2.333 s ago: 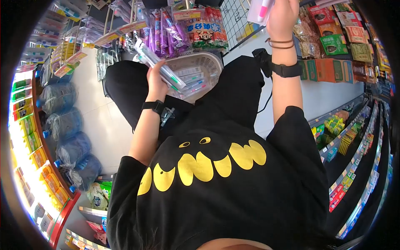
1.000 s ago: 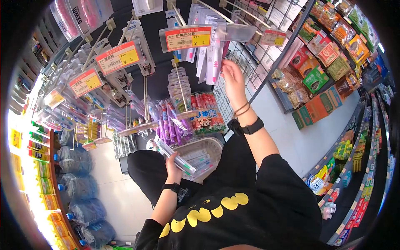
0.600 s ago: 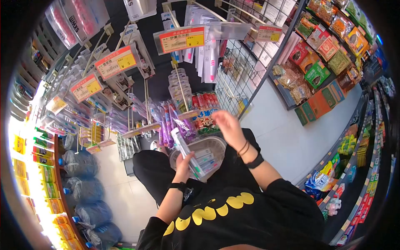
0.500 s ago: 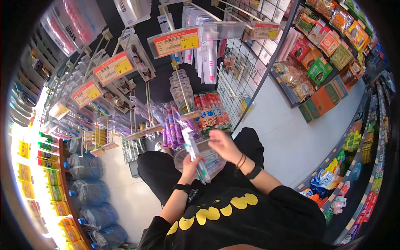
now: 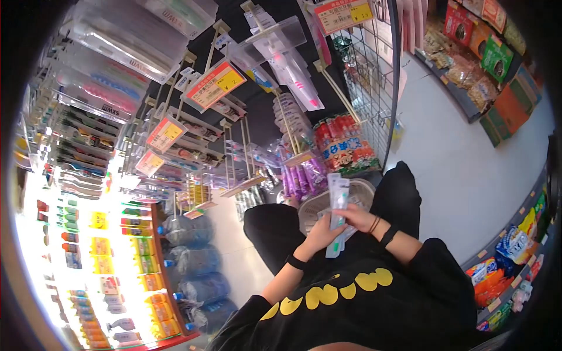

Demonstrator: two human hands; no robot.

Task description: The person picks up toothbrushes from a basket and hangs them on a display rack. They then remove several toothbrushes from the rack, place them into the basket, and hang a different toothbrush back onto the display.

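Upright over my lap are clear-and-white packaged toothbrushes (image 5: 338,193) with green marks, held together as a slim stack. My left hand (image 5: 319,236) is closed around the lower part from the left. From the right, the fingers of my right hand (image 5: 358,218) close on the same packs near their middle. A light plastic basket (image 5: 305,212) sits between my knees, just beyond the hands, partly hidden by them.
Purple packs (image 5: 304,178) and red packets (image 5: 346,151) lie beyond the basket. Toothbrush packs (image 5: 300,85) hang from hooks with price tags (image 5: 215,85) overhead. Large water bottles (image 5: 190,231) line the left; snack shelves (image 5: 518,248) stand right.
My right hand, raised apart from the packs before, has come onto them beside my left hand. The view has swung left, so the racks and basket appear farther right.
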